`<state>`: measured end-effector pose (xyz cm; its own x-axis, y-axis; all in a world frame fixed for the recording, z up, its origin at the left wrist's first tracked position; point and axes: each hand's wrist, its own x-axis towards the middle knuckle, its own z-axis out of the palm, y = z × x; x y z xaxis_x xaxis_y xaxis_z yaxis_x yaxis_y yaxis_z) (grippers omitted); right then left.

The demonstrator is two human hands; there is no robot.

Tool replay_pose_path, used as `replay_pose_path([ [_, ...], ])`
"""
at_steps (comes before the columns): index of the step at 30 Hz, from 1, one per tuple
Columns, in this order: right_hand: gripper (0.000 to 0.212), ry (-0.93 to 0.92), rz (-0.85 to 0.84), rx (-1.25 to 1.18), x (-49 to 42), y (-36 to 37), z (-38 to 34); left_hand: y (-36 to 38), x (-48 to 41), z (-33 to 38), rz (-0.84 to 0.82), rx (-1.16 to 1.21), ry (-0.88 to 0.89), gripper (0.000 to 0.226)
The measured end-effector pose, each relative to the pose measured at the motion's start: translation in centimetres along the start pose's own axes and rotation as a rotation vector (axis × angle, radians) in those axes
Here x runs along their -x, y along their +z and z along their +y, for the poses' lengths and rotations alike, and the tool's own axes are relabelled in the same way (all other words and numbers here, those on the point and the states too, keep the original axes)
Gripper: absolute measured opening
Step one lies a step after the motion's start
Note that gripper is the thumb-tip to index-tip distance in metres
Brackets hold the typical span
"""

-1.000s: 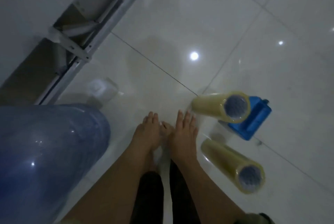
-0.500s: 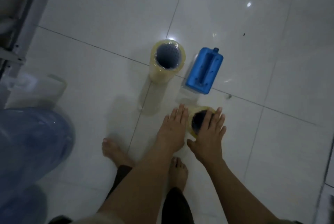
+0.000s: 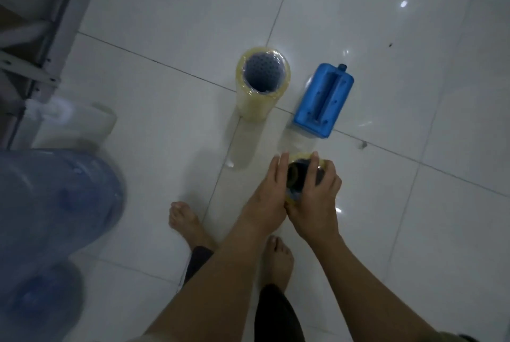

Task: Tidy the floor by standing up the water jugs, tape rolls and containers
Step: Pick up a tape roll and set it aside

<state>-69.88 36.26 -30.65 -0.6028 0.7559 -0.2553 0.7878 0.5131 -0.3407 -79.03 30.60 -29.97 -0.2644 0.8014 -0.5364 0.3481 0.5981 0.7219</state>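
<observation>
Both hands [image 3: 289, 192] around label-less tape roll [image 3: 296, 176]

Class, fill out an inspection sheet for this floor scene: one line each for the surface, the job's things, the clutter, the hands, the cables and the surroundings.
Surface: glossy white tiled floor, dark grout lines, small dark specks.
Job's things: far yellowish clear tape roll stands upright on end; near yellowish tape roll upright between both hands; blue plastic jerrycan stands beside the far roll; large translucent blue water jug at the left edge, blurred, posture unclear; white translucent container, blurred.
Clutter: nothing seen.
Hands: left hand and right hand clasp the near roll's top.
Cables: nothing seen.
Surroundings: grey metal frame upper left; bare feet on the tiles.
</observation>
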Motion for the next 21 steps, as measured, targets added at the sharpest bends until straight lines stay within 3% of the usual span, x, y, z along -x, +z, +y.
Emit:
replay_pose_path([
  [5,0.111,-0.081,-0.100,0.001,-0.8,0.0,-5.5,-3.7,1.7,-3.9,0.007,-0.028,-0.062,0.092],
  [8,0.112,-0.152,-0.150,-0.018,-2.3,0.5,-9.9,-8.0,3.0,-6.1,0.014,-0.092,-0.140,0.081],
  [18,0.099,-0.546,-0.151,0.018,-13.2,2.7,-29.0,-25.9,2.1,-13.3,0.421,-0.159,-0.167,0.095],
  [21,0.092,-0.635,-0.173,0.059,-17.1,4.3,-33.7,-30.3,0.5,-15.9,0.483,-0.199,-0.282,0.088],
])
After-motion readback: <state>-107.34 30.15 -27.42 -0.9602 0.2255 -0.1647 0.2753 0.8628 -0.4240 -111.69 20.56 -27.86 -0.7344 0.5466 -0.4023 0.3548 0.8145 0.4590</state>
